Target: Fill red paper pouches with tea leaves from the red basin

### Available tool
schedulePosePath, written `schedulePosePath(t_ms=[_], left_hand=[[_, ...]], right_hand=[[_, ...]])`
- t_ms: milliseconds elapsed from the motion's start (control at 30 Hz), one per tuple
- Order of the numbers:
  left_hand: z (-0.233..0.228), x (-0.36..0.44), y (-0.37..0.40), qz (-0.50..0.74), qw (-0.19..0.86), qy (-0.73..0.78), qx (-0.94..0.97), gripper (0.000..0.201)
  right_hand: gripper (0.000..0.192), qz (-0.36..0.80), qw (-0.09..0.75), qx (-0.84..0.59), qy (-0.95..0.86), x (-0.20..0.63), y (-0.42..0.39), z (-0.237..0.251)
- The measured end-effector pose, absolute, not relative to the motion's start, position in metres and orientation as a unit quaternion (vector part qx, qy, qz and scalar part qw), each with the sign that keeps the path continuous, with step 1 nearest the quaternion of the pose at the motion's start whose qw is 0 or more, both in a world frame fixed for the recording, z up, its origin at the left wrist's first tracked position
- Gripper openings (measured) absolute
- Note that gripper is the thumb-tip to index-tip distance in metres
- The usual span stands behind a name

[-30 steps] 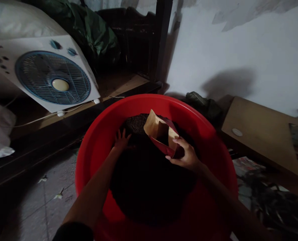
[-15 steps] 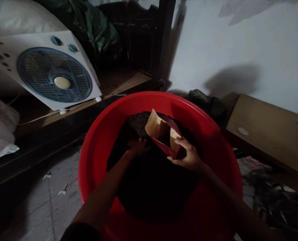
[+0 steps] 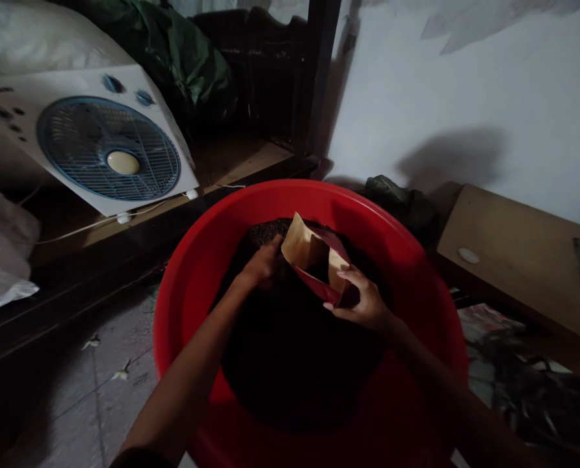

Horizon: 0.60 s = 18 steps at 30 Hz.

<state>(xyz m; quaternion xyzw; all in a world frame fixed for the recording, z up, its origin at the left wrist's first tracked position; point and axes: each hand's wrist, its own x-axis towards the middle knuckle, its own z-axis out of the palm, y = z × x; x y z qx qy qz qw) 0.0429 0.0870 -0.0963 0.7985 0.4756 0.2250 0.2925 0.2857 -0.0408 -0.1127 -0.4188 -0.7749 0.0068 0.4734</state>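
Observation:
A big red plastic basin (image 3: 192, 273) stands on the floor, heaped with dark loose granules (image 3: 294, 351). My right hand (image 3: 363, 302) grips a small red pouch (image 3: 319, 260) with a tan lining, its mouth held open and tilted toward the left. My left hand (image 3: 263, 265) is cupped and closed at the pouch's mouth, just above the heap, seemingly around a handful of the dark granules, though the granules in it are hidden.
A white box fan with a blue grille (image 3: 109, 146) leans on a low wooden ledge (image 3: 231, 166) at the left. A wooden board (image 3: 509, 253) lies at the right by the white wall. Dark cloth (image 3: 402, 205) sits behind the basin. A white plastic bag (image 3: 2, 253) is far left.
My left hand went from lying spread on the heap at the basin's left side to closing and rising up to the pouch's mouth. The right hand kept the pouch still.

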Motion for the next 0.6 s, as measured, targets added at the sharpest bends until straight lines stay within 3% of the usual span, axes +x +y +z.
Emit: schedulePosePath(t_ms=[167, 267, 433, 600], left_hand=[[-0.022, 0.041, 0.081, 0.378, 0.216, 0.440, 0.785, 0.021], [0.002, 0.052, 0.066, 0.392, 0.154, 0.346, 0.839, 0.013], [0.002, 0.067, 0.052, 0.286, 0.183, 0.258, 0.905, 0.023], [-0.004, 0.058, 0.051, 0.323, 0.267, 0.236, 0.876, 0.042]], right_hand=[[0.057, 0.069, 0.432, -0.465, -0.769, 0.285, -0.039, -0.105], [0.054, 0.107, 0.394, -0.481, -0.776, 0.283, -0.040, -0.100], [0.054, 0.086, 0.423, -0.437, -0.789, 0.281, -0.038, -0.102], [0.052, 0.086, 0.414, -0.476, -0.771, 0.283, -0.038, -0.102]])
